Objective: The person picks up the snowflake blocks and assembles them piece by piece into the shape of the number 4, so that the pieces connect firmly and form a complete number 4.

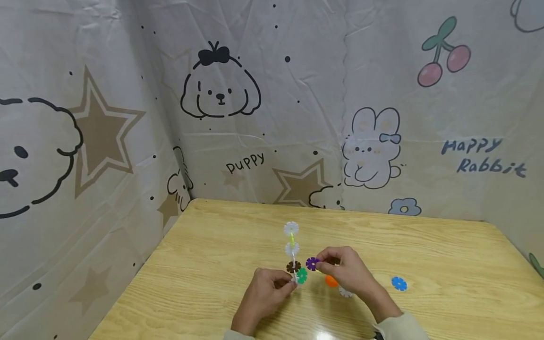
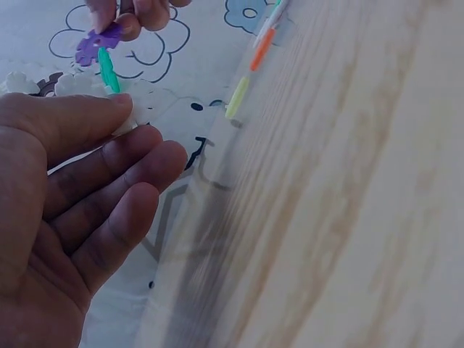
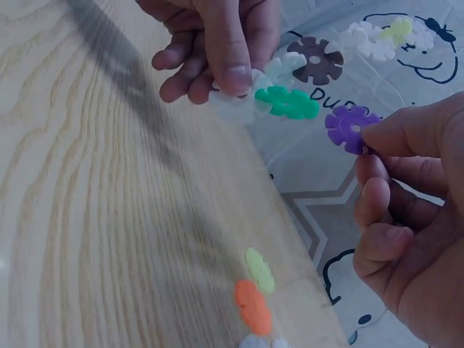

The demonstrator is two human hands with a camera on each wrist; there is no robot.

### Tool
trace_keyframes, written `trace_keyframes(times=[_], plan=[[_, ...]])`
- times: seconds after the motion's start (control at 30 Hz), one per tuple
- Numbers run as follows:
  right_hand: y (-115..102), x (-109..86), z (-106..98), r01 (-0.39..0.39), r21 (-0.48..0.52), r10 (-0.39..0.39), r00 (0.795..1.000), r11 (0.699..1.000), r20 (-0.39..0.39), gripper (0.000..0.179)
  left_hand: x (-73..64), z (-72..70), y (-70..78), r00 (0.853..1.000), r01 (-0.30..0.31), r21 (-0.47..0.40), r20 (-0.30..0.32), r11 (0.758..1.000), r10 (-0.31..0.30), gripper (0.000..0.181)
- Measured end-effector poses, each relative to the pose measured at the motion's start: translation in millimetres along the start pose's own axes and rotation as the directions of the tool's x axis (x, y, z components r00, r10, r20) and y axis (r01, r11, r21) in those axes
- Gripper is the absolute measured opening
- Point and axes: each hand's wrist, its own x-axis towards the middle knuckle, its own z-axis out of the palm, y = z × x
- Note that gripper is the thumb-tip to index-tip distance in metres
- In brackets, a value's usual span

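Observation:
Between thumb and fingers, my left hand (image 1: pixel 269 290) pinches a white notched disc at the lower end of a chain of linked snowflake discs. The chain rises through a green disc (image 3: pixel 287 103), a brown disc (image 3: pixel 316 60) and white discs (image 1: pixel 291 248), with a yellow disc (image 1: pixel 292 239) near its top. My right hand (image 1: pixel 346 269) pinches a purple disc (image 3: pixel 352 129) by its edge. In the head view the purple disc is just right of the green one, with a small gap; the right wrist view also shows them apart.
On the wooden table (image 1: pixel 204 255), an orange disc (image 3: pixel 252 307), a yellow-green disc (image 3: pixel 259 270) and a white disc (image 1: pixel 346 292) lie by my right hand. Farther right is a blue disc (image 1: pixel 399 283). A printed cloth (image 1: pixel 263 94) hangs behind the table.

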Motion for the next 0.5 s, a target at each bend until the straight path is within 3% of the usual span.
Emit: trace_keyframes(times=[0.5], plan=[[-6.0, -0.6, 4.4, 0.047, 0.038, -0.048, 0.998, 0.998, 0.038, 0.006, -0.9, -1.6, 3.6, 0.999, 0.012, -0.122, 0.034, 0.993, -0.008, 0.007]])
